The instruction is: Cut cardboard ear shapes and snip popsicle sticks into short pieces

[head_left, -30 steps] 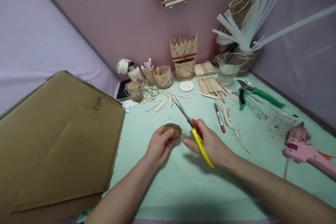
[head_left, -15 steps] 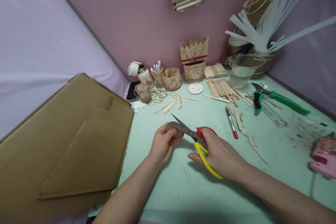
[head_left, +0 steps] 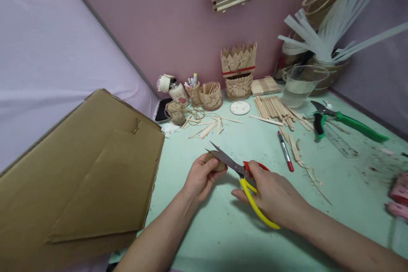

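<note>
My left hand (head_left: 202, 177) pinches a small rounded piece of brown cardboard (head_left: 219, 164) between thumb and fingers, above the middle of the table. In my right hand (head_left: 274, 193) is a pair of scissors (head_left: 237, 167) with one red and one yellow handle. The blades are slightly parted and point up and left, lying across the cardboard piece's upper edge. Part of that piece is hidden behind the blades and my left thumb.
A large cardboard sheet (head_left: 105, 178) leans at the left. Behind my hands lie wooden sticks (head_left: 274, 108), a ball of twine (head_left: 176, 112) and a white-topped lid (head_left: 240, 107). To the right are a red marker (head_left: 285, 151), green-handled pruners (head_left: 350, 121) and a plastic cup of water (head_left: 299, 89).
The view has shifted slightly, so most things sit a little further right. Both hands keep their grips, and the scissors still lie across the cardboard piece with parted blades.
</note>
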{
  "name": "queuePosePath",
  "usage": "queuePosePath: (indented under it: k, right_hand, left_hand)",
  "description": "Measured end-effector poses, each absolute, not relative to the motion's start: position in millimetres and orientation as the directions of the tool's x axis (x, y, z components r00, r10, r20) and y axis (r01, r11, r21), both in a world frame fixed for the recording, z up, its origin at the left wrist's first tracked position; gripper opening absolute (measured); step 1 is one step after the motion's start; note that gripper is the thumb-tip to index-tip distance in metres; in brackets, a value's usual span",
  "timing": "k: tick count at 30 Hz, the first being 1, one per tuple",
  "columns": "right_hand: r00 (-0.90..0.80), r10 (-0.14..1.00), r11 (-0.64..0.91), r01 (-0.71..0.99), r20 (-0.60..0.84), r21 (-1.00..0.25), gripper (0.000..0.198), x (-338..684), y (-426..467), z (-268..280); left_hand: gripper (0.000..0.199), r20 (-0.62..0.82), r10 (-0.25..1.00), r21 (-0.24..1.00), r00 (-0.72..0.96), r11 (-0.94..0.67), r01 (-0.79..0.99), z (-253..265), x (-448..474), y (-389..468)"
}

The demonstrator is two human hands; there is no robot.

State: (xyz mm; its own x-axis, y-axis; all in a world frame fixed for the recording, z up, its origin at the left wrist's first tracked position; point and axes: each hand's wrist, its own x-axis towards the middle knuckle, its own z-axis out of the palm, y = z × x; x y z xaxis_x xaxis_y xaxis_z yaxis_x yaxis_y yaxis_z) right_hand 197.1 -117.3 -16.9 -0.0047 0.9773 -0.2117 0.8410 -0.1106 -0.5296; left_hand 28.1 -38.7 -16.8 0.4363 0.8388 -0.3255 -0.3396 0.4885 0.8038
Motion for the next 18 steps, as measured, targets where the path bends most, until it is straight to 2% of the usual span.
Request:
queuePosePath:
  k: [6,10,14,18]
  right_hand:
    - [-0.019,0.976,-0.104,0.831,-0.215,-0.546,0.033,200,-119,-19]
    - [-0.055,0.974,-0.099,0.769,-0.221,-0.631,0.022,202,-120,-15]
    - [-0.091,0.957,-0.133,0.709,-0.276,-0.692,0.021,203,-119,-9]
    - [-0.093,0.958,-0.122,0.721,-0.27,-0.682,0.016,203,-117,-9]
  left_hand:
    - [0.034,-0.351,0.833,0.806,0.428,0.501,-0.313,-21,26,-39]
    - [0.032,-0.359,0.831,0.81,0.426,0.504,-0.301,-21,24,-37]
    - [0.03,-0.333,0.829,0.835,0.449,0.481,-0.268,-19,21,-34]
    - [0.031,-0.322,0.842,0.862,0.434,0.45,-0.234,-15,18,-29]
